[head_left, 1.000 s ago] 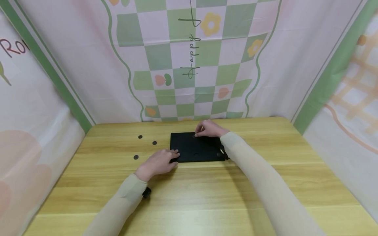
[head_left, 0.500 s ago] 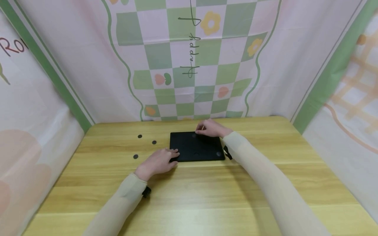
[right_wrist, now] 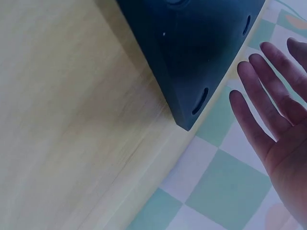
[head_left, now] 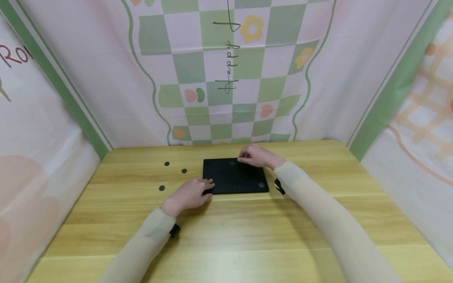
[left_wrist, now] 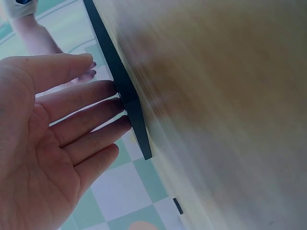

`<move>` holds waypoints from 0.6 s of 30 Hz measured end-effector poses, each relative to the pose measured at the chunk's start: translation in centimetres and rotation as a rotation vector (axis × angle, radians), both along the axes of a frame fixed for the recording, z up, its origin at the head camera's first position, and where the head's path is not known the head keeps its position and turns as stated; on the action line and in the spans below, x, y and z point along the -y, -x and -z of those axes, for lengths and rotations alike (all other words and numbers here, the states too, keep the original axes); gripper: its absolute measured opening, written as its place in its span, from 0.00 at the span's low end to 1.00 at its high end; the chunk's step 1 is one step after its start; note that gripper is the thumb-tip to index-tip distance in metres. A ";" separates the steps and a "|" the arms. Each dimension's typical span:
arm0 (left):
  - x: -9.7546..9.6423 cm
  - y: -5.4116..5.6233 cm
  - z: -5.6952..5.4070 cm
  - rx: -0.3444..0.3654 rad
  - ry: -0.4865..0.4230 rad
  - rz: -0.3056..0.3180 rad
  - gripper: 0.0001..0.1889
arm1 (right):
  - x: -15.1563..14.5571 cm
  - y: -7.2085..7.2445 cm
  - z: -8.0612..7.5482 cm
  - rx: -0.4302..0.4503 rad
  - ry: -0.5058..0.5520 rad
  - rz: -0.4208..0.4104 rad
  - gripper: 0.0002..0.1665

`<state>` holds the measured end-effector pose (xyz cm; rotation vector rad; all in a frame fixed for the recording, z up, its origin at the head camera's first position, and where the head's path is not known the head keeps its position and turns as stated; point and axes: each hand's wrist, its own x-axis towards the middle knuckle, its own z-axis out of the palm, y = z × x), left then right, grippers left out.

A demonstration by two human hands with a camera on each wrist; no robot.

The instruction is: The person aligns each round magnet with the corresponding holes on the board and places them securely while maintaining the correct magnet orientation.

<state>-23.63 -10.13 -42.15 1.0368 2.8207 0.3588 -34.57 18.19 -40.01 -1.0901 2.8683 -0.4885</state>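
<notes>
A thin black rectangular board (head_left: 226, 175) lies on the table, with dark round spots at its back middle (head_left: 232, 163) and front right corner (head_left: 261, 184). My left hand (head_left: 189, 193) rests its straight fingertips on the board's front left corner; in the left wrist view its fingers (left_wrist: 93, 98) touch the edge. Above the board's back edge, my right hand (head_left: 258, 156) hovers with loosely bent fingers. In the right wrist view those fingers (right_wrist: 259, 96) are spread and apart from the board, and nothing shows between them.
Several small dark discs lie about; left of the board are a back disc (head_left: 167, 163), a middle disc (head_left: 184, 171) and a front disc (head_left: 161, 188). A patterned curtain (head_left: 219, 110) hangs behind the wooden table (head_left: 226, 236).
My right hand has moved slightly right, away from the round spot at the board's back middle, which now shows fully. My left hand has stayed at the corner.
</notes>
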 end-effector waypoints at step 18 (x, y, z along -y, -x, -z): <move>0.0 -0.1 -0.1 0.006 -0.014 -0.003 0.20 | -1.5 -2.6 -0.3 -0.018 -0.006 0.003 0.12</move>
